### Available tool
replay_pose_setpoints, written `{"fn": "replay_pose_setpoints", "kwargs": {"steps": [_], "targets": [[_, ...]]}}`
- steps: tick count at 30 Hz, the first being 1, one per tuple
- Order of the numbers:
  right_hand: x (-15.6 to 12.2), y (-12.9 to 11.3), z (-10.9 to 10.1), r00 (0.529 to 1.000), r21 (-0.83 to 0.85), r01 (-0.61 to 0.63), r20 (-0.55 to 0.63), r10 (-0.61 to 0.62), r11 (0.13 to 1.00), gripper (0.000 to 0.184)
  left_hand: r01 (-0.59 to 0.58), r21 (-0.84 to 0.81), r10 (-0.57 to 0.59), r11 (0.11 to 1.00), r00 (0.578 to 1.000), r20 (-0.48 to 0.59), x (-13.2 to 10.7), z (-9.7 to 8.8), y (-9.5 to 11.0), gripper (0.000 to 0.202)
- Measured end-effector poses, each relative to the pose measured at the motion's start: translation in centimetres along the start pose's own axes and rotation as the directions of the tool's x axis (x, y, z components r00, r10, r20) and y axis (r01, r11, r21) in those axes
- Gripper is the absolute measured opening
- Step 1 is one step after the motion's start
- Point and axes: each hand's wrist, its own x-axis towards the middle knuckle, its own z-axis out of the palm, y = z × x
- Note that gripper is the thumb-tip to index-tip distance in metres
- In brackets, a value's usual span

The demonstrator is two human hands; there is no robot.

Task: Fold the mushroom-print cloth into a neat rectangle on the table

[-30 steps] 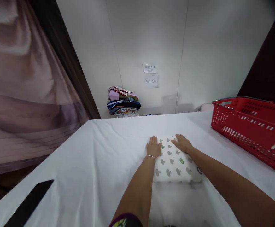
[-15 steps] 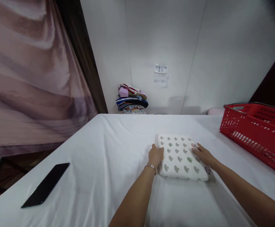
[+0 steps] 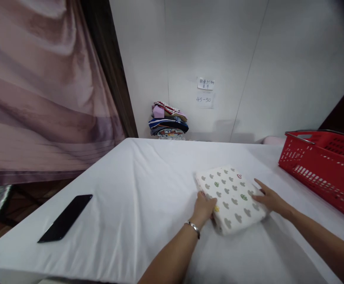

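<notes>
A folded white cloth (image 3: 228, 195) with grey, green and red mushroom-like prints lies turned at an angle on the white-covered table (image 3: 157, 189). My left hand (image 3: 204, 207), with a silver bracelet on its wrist, is closed on the cloth's near left edge; some of its fingers are hidden. At the right edge, my right hand (image 3: 271, 199) holds the cloth with its thumb on top and the index finger stretched out beyond the edge. The near left corner looks slightly raised and shows the folded layers.
A red plastic basket (image 3: 322, 169) with metal handles stands at the right. A flat black object (image 3: 67, 217), perhaps a phone, lies at the left. Behind the table's far edge is a stack of folded fabrics (image 3: 169, 122) against the wall. A pinkish curtain (image 3: 47, 94) hangs at left.
The folded cloth has turned, its near left corner now pointing toward me. Both hands have moved slightly right and nearer with it. The view has shifted a little.
</notes>
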Motion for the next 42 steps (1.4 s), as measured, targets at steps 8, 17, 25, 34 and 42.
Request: {"fn": "replay_pose_setpoints", "kwargs": {"steps": [8,17,25,34,42], "targets": [[6.5,0.0,-2.9,0.998,-0.297,0.031,-0.042,-0.046,0.954,0.074,0.239,-0.214,-0.126,0.947,0.890,0.439,-4.1,5.6,-0.4,0.034],[-4.4,-4.6,2.8,0.900,-0.230,0.431,0.036,-0.435,0.872,0.039,-0.274,0.304,0.355,0.913,0.899,-0.257,2.0,-3.2,-0.1,0.023],[-7.2,-6.5,4.1,0.803,-0.267,0.595,0.160,-0.574,0.758,0.038,-0.347,0.309,0.427,0.886,0.870,-0.248,2.4,-2.6,-0.6,0.008],[-7.3,-6.1,4.9,0.801,-0.314,0.595,0.154,-0.579,0.739,0.043,-0.338,0.323,0.421,0.884,0.877,-0.233,2.7,-2.9,-1.2,0.011],[-7.4,-6.0,5.1,0.797,-0.334,0.597,0.142,-0.588,0.729,0.042,-0.377,0.292,0.438,0.879,0.881,-0.179,2.7,-3.1,-1.1,0.004]]}}
